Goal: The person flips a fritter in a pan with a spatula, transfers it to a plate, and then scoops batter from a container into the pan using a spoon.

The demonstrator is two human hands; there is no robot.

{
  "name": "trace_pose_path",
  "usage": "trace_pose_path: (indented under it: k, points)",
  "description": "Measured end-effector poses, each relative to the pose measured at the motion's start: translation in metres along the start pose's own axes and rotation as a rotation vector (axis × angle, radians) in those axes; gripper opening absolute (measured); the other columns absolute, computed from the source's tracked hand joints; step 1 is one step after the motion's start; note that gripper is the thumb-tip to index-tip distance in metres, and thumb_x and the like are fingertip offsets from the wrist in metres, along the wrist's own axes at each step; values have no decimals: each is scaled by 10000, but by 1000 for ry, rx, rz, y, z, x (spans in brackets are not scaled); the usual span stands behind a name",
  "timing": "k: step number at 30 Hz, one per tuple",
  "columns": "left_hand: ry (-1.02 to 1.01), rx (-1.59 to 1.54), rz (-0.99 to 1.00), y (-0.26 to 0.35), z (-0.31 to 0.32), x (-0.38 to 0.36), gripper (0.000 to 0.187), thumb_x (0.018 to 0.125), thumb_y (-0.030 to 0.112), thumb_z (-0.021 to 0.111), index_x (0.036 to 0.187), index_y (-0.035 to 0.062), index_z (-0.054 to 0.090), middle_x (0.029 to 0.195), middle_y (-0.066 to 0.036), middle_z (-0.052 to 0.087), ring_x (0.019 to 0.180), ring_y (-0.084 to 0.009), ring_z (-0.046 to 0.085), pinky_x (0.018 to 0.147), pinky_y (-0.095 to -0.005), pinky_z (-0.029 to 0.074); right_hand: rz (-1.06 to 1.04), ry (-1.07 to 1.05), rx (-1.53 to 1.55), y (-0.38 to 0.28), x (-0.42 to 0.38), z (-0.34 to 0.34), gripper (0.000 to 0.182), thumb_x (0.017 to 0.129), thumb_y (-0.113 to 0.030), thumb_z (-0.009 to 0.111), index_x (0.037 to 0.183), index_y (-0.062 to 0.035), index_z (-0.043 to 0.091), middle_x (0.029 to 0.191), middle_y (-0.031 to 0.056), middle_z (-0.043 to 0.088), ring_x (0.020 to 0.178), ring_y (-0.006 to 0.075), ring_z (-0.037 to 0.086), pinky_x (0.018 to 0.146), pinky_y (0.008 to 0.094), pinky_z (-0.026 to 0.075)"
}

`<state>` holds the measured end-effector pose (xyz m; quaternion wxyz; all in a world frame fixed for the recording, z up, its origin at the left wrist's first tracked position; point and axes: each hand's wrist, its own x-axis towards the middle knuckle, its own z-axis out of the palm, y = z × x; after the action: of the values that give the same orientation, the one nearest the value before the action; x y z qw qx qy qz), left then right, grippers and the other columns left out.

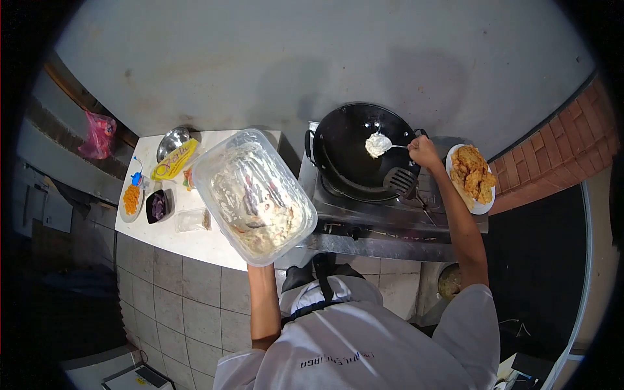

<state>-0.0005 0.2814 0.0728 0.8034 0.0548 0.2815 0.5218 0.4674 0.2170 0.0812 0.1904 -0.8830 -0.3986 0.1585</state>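
My left hand is under a large translucent plastic container [224, 214], holding it up tilted; the fingers are hidden beneath it. Pale, lumpy batter [283, 221] coats its inside and gathers toward the lower right. My right hand [424, 152] is closed around the handle of a spoon [398, 147]. A heaped scoop of white batter [377, 144] covers the spoon's bowl, above a black wok [344, 166] on the stove. Below my right hand, a slotted spatula [400, 181] lies at the wok's right rim, its handle pointing toward me.
Right of the stove [383, 224], a white plate [481, 208] holds golden fried pieces [472, 172]. On the white table [227, 255] at left are a metal bowl [170, 144], a yellow packet [174, 161], a dark bowl [156, 207], a plate of orange bits [131, 200] and a clear bag [192, 221].
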Motion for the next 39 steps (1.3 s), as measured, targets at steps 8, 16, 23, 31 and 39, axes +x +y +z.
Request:
trace_pose_path:
  k: [8, 16, 23, 31, 39]
  points:
    - [14, 2, 12, -3, 0, 6, 839, 837, 699, 450, 1437, 122, 342, 1422, -156, 413, 1251, -370, 451, 990, -588, 428, -177, 31, 162, 17, 4, -3, 216, 784, -166, 643, 761, 49, 648, 709, 241, 627, 752, 359, 663, 690, 419, 491]
    - [15, 20, 11, -3, -5, 4, 852, 829, 707, 455, 1438, 122, 340, 1423, -157, 411, 1251, -371, 451, 988, -588, 430, -162, 65, -72, 19, 1, -3, 195, 785, -141, 638, 746, 50, 642, 751, 207, 655, 757, 311, 658, 691, 379, 499]
    - [24, 27, 7, -2, -8, 6, 863, 823, 713, 459, 1439, 121, 339, 1425, -157, 409, 1251, -371, 451, 986, -587, 431, -140, -75, 170, 5, -4, -29, 213, 782, -138, 664, 851, 63, 675, 807, 235, 673, 844, 348, 677, 769, 405, 511]
    - [34, 35, 19, 1, -9, 12, 876, 815, 721, 464, 1440, 121, 337, 1427, -158, 407, 1251, -372, 451, 984, -587, 433, -156, -13, -97, 5, -11, -28, 148, 752, -97, 627, 771, 48, 651, 792, 228, 668, 823, 370, 669, 740, 407, 513]
    - [49, -108, -60, 4, -10, 9, 808, 868, 676, 423, 1444, 116, 330, 1425, -149, 412, 1252, -371, 449, 1009, -589, 409, -154, 66, -7, 6, -14, -27, 182, 760, -105, 619, 788, 73, 645, 803, 255, 662, 843, 369, 671, 743, 413, 511]
